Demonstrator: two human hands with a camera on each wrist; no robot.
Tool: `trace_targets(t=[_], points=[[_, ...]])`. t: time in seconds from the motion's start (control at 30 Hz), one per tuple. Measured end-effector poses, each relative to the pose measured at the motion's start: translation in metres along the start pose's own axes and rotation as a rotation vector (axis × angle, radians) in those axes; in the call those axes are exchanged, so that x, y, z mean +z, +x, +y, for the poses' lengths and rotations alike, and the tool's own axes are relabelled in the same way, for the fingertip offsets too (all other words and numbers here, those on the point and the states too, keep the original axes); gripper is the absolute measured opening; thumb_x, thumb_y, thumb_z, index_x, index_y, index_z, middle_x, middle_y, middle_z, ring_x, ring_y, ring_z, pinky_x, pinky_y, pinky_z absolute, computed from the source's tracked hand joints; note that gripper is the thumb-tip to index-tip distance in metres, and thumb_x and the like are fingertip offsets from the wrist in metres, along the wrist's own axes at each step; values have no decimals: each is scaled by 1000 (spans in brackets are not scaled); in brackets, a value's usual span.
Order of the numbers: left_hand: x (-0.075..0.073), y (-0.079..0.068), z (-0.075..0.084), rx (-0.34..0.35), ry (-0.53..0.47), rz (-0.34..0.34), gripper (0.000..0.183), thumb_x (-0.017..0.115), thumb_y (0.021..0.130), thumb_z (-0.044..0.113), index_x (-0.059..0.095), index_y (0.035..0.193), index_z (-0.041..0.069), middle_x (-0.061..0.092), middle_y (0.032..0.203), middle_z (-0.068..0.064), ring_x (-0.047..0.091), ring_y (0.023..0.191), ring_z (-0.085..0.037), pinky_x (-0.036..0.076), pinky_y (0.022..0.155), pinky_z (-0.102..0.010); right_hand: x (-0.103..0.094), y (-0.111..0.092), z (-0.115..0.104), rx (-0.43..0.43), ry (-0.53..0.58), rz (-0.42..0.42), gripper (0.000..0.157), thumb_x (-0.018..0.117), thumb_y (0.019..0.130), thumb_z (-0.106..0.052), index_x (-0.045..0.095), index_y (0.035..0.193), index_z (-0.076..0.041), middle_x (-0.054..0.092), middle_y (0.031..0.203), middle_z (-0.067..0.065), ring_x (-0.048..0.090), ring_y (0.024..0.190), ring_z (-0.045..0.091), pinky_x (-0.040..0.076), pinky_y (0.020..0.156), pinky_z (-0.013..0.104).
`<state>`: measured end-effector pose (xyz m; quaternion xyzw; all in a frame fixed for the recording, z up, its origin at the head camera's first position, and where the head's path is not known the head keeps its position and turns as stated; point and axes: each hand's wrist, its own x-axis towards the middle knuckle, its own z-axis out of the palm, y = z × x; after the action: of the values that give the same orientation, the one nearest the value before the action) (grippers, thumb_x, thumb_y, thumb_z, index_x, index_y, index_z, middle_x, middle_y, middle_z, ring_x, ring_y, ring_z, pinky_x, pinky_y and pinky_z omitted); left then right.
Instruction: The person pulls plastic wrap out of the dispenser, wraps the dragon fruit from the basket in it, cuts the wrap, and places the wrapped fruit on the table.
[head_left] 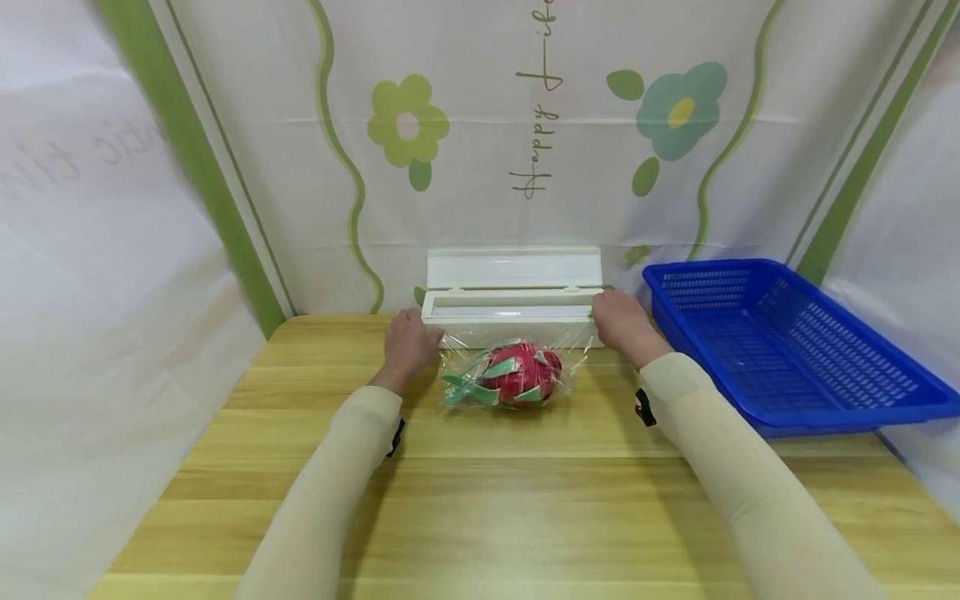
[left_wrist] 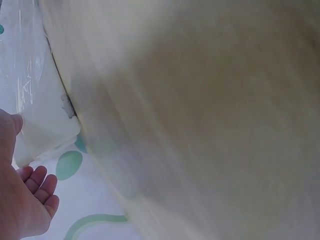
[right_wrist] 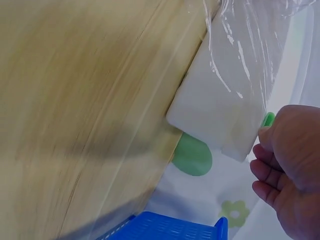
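A white cling film dispenser (head_left: pixel 513 318) stands at the table's back edge with its lid (head_left: pixel 513 268) raised. Clear film (right_wrist: pixel 240 50) hangs down over its front in the right wrist view. Before the box lies a red dragon fruit (head_left: pixel 519 375) with green scales, covered by the film. My left hand (head_left: pixel 407 340) grips the dispenser's left end, thumb on the front and fingers curled by the corner. At the right end, my right hand (head_left: pixel 622 321) pinches a small green slider (right_wrist: pixel 269 119) on the box's top edge. Its fingertips are partly hidden.
A blue perforated basket (head_left: pixel 795 350) sits at the right, close beside my right forearm. Behind the dispenser hangs a white curtain (head_left: pixel 510 142) with flower prints. The wooden table (head_left: pixel 510 508) stretches toward me.
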<state>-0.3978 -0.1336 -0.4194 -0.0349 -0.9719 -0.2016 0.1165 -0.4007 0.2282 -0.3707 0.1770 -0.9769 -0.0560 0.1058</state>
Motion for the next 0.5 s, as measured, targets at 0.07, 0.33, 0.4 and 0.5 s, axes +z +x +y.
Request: trace_targets(t=[0.07,0.33,0.4,0.5], points=[[0,0,1,1,-5,-1,67,51,85,43,34,127,-7,41,117,-20,38,109,-32,29,94,-43,0,-1,2,-5,-2,12,8,60,75,-1,55,81,1,51,77,14,50,73,34,43,65,47],[-1,-3,4,-4,-20,8,65,51,86,41,34,126,-7,42,116,-19,38,108,-31,29,94,-42,3,-6,11,-21,-9,60,11,59,70,4,53,78,2,52,75,15,51,71,34,43,63,47],[-2,-3,4,-1,-18,6,65,51,86,40,34,126,-8,42,117,-19,38,108,-31,29,94,-42,3,-8,14,0,-3,48,9,58,71,4,54,78,2,53,76,16,52,71,35,43,63,48],[-1,-3,3,4,-6,10,65,51,86,41,34,126,-8,42,115,-19,39,107,-31,30,92,-42,2,-9,17,34,26,20,8,54,72,7,54,78,2,54,77,18,52,72,37,42,64,49]])
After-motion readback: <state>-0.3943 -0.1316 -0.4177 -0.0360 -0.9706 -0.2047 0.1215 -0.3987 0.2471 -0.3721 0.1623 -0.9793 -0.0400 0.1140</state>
